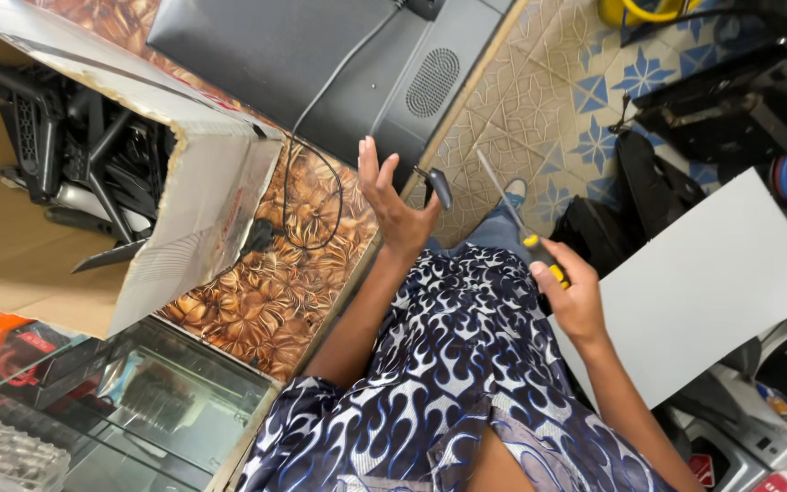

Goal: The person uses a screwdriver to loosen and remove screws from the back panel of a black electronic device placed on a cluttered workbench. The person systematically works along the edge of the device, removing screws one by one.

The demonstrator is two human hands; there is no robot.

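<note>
My left hand [395,208] is raised over the counter edge. Its fingers are spread upward, and a small dark oblong part [439,187] is pinched at the thumb side. My right hand [577,301] is closed around the yellow and black handle of a screwdriver [539,255]. The thin metal shaft points up and left over the tiled floor toward the left hand. Both forearms come out from a blue, white and black patterned garment [448,364] low in the view.
A dark flat device [321,55] with a round speaker grille lies back-up on the brown patterned counter [275,292], with a black cable [307,196] trailing off it. An open cardboard box [202,200] holds black stands. A glass display case [157,401] is below and a white panel [712,273] at the right.
</note>
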